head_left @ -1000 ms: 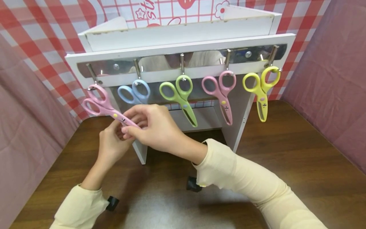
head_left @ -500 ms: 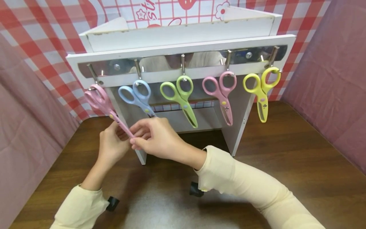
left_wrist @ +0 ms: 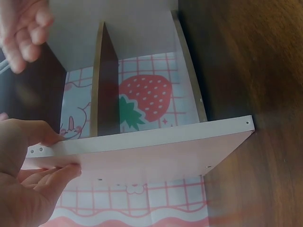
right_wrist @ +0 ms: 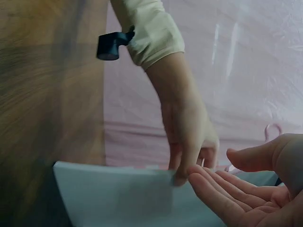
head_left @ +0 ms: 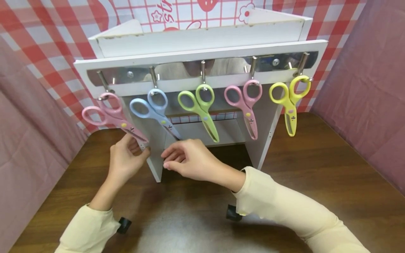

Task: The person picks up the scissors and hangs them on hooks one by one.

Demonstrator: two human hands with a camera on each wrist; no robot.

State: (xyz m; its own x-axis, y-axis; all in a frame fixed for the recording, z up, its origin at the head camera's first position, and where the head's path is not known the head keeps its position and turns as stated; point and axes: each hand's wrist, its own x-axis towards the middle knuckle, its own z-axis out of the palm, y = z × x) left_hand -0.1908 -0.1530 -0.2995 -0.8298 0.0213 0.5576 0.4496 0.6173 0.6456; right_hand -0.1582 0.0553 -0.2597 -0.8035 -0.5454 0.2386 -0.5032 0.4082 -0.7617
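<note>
My left hand (head_left: pixel 124 156) grips the edge of the white shelf's left side panel (head_left: pixel 154 171). In the left wrist view, thumb and fingers pinch that panel (left_wrist: pixel 156 142) from both faces. Just above this hand, pink scissors (head_left: pixel 119 121) hang tilted from the leftmost hook. My right hand (head_left: pixel 196 160) holds nothing, its fingers loosely bent and apart from the thumb, right below the tips of the blue scissors (head_left: pixel 159 117). Green scissors (head_left: pixel 201 111), a second pink pair (head_left: pixel 247 108) and yellow scissors (head_left: pixel 289 105) hang further right, each by one handle loop.
A metal hook strip (head_left: pixel 172 70) crosses the front of the white shelf (head_left: pixel 202 45). Below lies the brown wooden table (head_left: pixel 177 225). Red checked cloth (head_left: pixel 53 38) stands behind, with pink cloth (head_left: pixel 364 88) at the sides. The left wrist view shows a strawberry print (left_wrist: pixel 147 94) behind the panels.
My right hand has let go of the left pink scissors' blades and moved right and down. Those scissors have swung back, and their loops have spread. The left hand has stayed on the panel.
</note>
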